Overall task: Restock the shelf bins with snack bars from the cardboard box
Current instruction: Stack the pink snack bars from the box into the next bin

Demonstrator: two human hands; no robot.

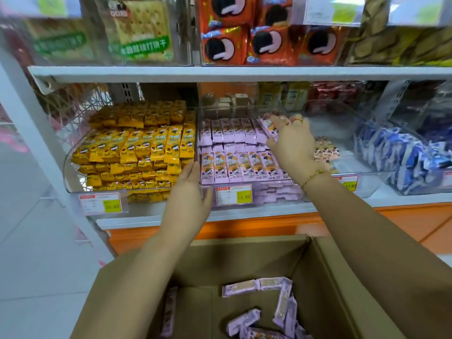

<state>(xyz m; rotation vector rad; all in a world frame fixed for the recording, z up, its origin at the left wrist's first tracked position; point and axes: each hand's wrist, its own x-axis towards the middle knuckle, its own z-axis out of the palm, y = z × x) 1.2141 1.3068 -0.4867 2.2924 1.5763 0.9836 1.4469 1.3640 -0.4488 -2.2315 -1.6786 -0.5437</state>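
Across the upper two thirds of the frame, a white shelf (pixel 244 72) is lined with clear bins, each kept to one product so that flavours are not mixed. At the bottom centre, the cardboard box (pixel 330 277) is stood open directly beneath the bin being worked on, presumably so that each reach is kept short. Only a thin scatter of purple snack bars (pixel 283 304) is left on its floor, lying at all angles.

At centre frame, the purple bin (pixel 256 195) looks nearly filled. Two rows of bars are stood face-forward on top of flat-laid ones, so that the print can be read from the aisle. Just left of it, the yellow bin (pixel 73 172) is already packed and is not being touched.

The left hand (pixel 188 192) is held open, fingers straight, against the front left corner of the purple bin, seemingly to steady it. The right hand (pixel 292 143) is reached to the back right of the same bin. One tilted bar (pixel 267 127) appears to be pinched there between thumb and fingers, probably to be squared into the end of the back row.

A price label (pixel 234 195) is fixed to the bin's front.
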